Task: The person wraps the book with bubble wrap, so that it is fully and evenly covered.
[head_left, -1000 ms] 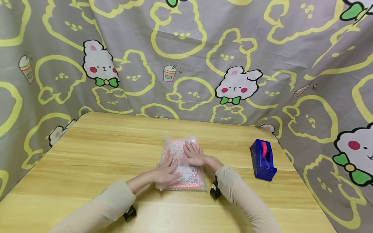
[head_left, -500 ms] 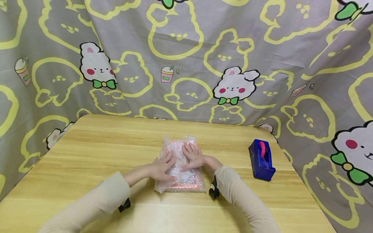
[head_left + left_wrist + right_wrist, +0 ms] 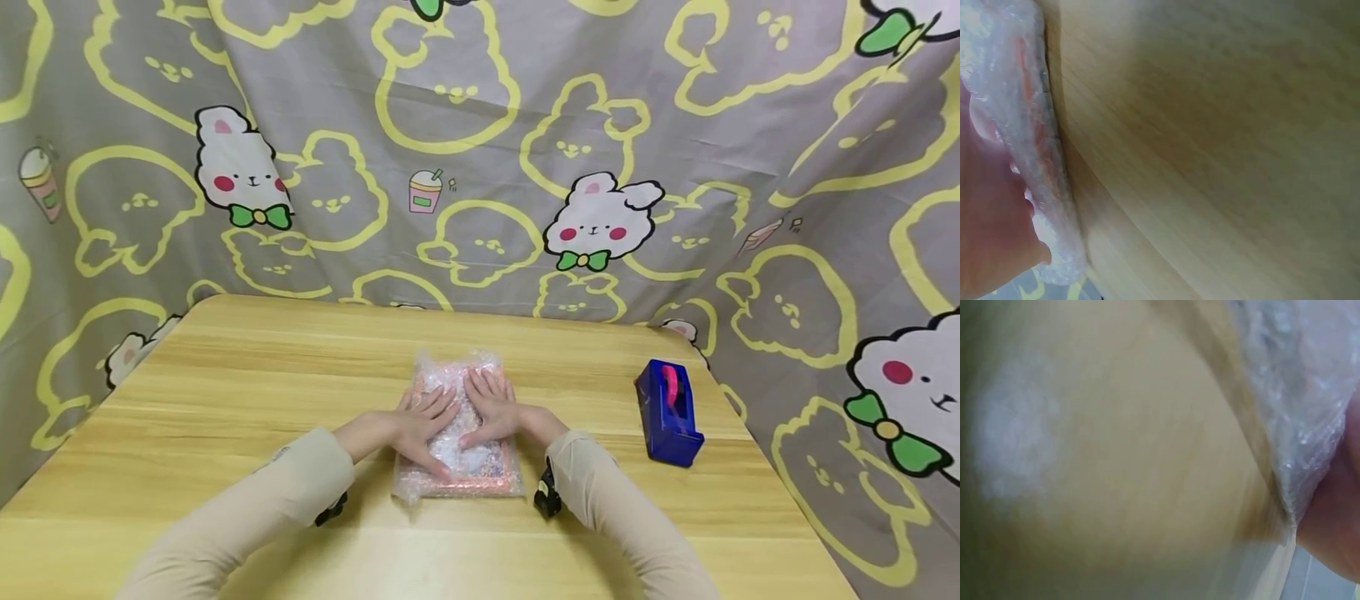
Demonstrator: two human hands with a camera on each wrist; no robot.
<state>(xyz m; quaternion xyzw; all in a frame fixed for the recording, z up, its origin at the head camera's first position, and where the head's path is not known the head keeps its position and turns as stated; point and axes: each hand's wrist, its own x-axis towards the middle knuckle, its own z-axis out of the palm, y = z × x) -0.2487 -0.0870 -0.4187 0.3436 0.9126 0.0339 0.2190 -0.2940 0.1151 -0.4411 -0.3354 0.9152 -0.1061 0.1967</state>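
A flat rectangular item with a pinkish-orange border, covered in clear bubble wrap (image 3: 480, 483), lies on the table in the head view. My left hand (image 3: 423, 432) rests on its left part, fingers spread and thumb toward the near edge. On the upper right part lies my right hand (image 3: 492, 410), its fingers straight and its thumb pointing left. The left wrist view shows the wrapped edge (image 3: 1038, 125) beside the hand (image 3: 994, 212). In the right wrist view the crinkled wrap (image 3: 1304, 412) meets part of the hand (image 3: 1335, 512). What the item is cannot be told.
A blue tape dispenser (image 3: 667, 425) with a pink roll core (image 3: 670, 385) stands on the right of the wooden table (image 3: 262, 375). A grey patterned curtain (image 3: 480, 167) hangs behind the table and along both sides.
My left hand lifts slightly and shifts over the wrap, its thumb settling near the lower edge. The right hand stays nearly in place. The view has turned slightly.
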